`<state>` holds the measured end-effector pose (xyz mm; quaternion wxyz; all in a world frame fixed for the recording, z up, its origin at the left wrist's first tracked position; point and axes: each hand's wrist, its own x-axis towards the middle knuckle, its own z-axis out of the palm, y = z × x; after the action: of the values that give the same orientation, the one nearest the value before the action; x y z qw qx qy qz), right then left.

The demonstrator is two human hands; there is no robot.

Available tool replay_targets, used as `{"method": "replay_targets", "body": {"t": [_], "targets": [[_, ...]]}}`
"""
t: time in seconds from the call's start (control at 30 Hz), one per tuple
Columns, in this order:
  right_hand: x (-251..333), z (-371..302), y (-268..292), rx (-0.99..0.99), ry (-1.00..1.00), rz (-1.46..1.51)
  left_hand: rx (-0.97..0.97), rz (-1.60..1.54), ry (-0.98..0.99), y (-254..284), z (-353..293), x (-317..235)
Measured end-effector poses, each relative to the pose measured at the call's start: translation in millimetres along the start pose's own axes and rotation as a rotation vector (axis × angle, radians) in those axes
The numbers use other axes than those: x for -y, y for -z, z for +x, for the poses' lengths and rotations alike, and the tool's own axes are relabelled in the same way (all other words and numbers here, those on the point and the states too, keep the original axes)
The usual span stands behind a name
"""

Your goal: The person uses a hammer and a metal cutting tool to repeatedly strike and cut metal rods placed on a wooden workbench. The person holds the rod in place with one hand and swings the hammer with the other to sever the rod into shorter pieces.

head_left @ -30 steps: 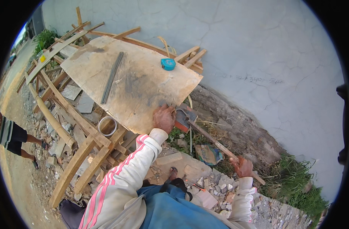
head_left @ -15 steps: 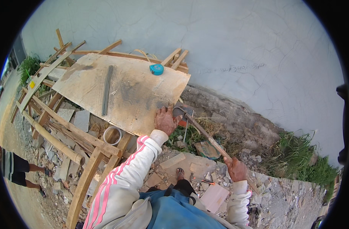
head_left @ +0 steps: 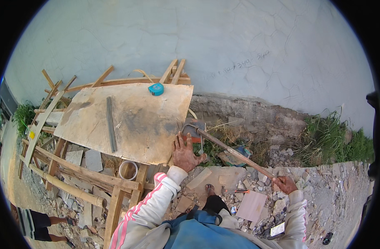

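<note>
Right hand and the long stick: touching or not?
Touching. The head view shows it: the right hand is closed around the long stick near its right end, with no gap visible.

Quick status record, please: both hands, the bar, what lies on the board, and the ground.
Left hand: open, fingers spread, at the board's near right corner; contact unclear
Right hand: closed around the long bar
Bar: hooked end by the board's right edge
On board: grey rods; blue tape measure near far edge
Ground: pinkish panel, rubble
</note>
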<state>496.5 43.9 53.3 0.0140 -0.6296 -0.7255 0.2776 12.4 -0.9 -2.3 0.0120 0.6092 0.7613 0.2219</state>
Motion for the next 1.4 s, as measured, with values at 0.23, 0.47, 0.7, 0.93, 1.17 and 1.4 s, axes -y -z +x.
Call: {"method": "replay_targets", "body": {"t": [0.23,0.47,0.7,0.93,1.17,1.4], "targets": [[27.0,-69.6,-47.3,-0.339,0.020,-0.150,-0.012,-0.100,-0.072,0.8,-1.8,15.9],[66.2,-124.4,-99.0,-0.449,-0.061,-0.193,0.022,-0.275,-0.140,8.6,0.4,36.0],[60.4,-114.3,-87.0,-0.364,-0.056,-0.213,0.074,-0.969,0.021,28.0,10.6,57.2],[59.5,-116.7,-95.2,-0.408,-0.061,-0.219,0.002,-0.090,-0.316,13.2,-11.9,31.0],[100.6,-151.0,-120.7,-0.432,-0.156,-0.198,-0.102,-0.224,-0.393,3.8,-3.7,39.8],[110.7,-160.4,-116.6,-0.392,-0.179,-0.144,0.026,-0.239,-0.374,12.5,-1.1,42.7]]}}
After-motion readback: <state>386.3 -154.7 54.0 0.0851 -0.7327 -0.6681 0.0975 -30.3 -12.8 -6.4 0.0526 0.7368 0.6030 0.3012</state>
